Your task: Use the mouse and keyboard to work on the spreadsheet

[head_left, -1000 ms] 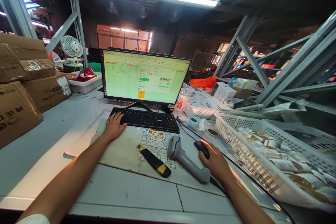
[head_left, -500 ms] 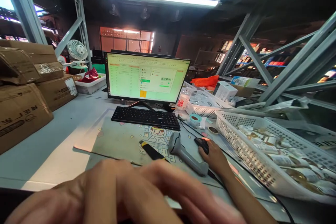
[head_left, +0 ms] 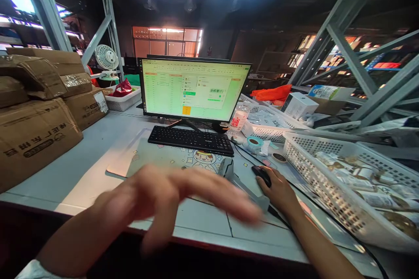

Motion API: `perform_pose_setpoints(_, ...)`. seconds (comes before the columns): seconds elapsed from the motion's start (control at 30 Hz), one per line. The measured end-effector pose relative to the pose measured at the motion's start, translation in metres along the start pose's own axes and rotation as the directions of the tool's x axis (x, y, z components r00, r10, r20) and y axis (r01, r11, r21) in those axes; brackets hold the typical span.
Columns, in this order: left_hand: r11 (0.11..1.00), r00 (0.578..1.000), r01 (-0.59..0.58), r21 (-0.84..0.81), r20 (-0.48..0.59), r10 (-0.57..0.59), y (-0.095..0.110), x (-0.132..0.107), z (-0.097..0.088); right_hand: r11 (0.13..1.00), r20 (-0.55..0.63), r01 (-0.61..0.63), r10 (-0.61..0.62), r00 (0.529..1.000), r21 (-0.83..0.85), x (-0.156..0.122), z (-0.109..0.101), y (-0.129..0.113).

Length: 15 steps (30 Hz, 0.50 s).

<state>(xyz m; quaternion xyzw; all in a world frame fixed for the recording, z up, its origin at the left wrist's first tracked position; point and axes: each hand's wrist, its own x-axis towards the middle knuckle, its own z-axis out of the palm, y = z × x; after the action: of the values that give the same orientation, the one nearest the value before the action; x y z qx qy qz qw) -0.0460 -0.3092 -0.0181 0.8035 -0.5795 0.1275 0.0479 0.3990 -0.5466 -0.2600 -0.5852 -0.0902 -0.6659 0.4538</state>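
A pale grey desk (head_left: 81, 152) carries a cartoon-printed desk mat (head_left: 153, 157) at its middle, with a black keyboard (head_left: 191, 139) on the mat's far edge and a lit monitor (head_left: 193, 89) standing just behind it. Right of the mat's centre lies a grey barcode scanner (head_left: 226, 166), and just beside it is a black mouse (head_left: 261, 172) under the right hand (head_left: 278, 189). Cardboard boxes (head_left: 32, 135) are stacked on the left. A white perforated basket (head_left: 314, 161) of packets sits on the right, with a tape roll (head_left: 254, 141) and a plastic bottle (head_left: 238, 120) farther back.
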Motion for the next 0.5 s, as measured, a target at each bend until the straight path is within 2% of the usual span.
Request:
perform_pose_setpoints(0.07, 0.978, 0.997, -0.074, -0.197, -0.030, 0.069, -0.034, 0.028, -0.017, 1.000, -0.010, 0.031, -0.031, 0.999, 0.000, 0.000, 0.001, 0.001)
perform_pose_setpoints(0.1, 0.986, 0.997, -0.039, -0.162, -0.067, 0.028, -0.059, 0.037, -0.028, 0.999, -0.012, 0.036, -0.036, 0.999, 0.002, 0.000, 0.001, 0.002)
perform_pose_setpoints(0.13, 0.998, 0.983, 0.062, -0.017, -0.171, -0.064, -0.087, 0.042, -0.039, 1.000, -0.008, 0.028, -0.028, 1.000, -0.001, 0.000, 0.002, 0.003)
perform_pose_setpoints(0.2, 0.921, 0.883, 0.338, 0.195, -0.403, -0.239, -0.145, 0.045, -0.064, 1.000, 0.018, -0.006, 0.006, 1.000, -0.011, 0.000, 0.003, 0.004)
perform_pose_setpoints(0.23, 0.861, 0.810, 0.460, 0.219, -0.500, -0.306, -0.171, 0.043, -0.077, 1.000, 0.039, -0.026, 0.026, 0.999, -0.017, 0.000, 0.003, 0.005)
perform_pose_setpoints(0.3, 0.744, 0.697, 0.608, 0.278, -0.635, -0.333, -0.214, 0.040, -0.099, 0.998, 0.079, -0.057, 0.059, 0.995, -0.022, 0.000, 0.003, 0.005)
perform_pose_setpoints(0.37, 0.604, 0.674, 0.674, 0.426, -0.689, -0.267, -0.241, 0.037, -0.116, 0.997, 0.095, -0.074, 0.075, 0.993, -0.012, -0.001, 0.003, 0.006)
perform_pose_setpoints(0.43, 0.480, 0.691, 0.691, 0.540, -0.688, -0.222, -0.259, 0.034, -0.125, 0.996, 0.104, -0.089, 0.089, 0.991, -0.004, -0.001, 0.003, 0.006)
perform_pose_setpoints(0.5, 0.396, 0.706, 0.688, 0.608, -0.687, -0.173, -0.274, 0.028, -0.129, 0.994, 0.118, -0.112, 0.112, 0.987, -0.004, -0.002, 0.002, 0.007)
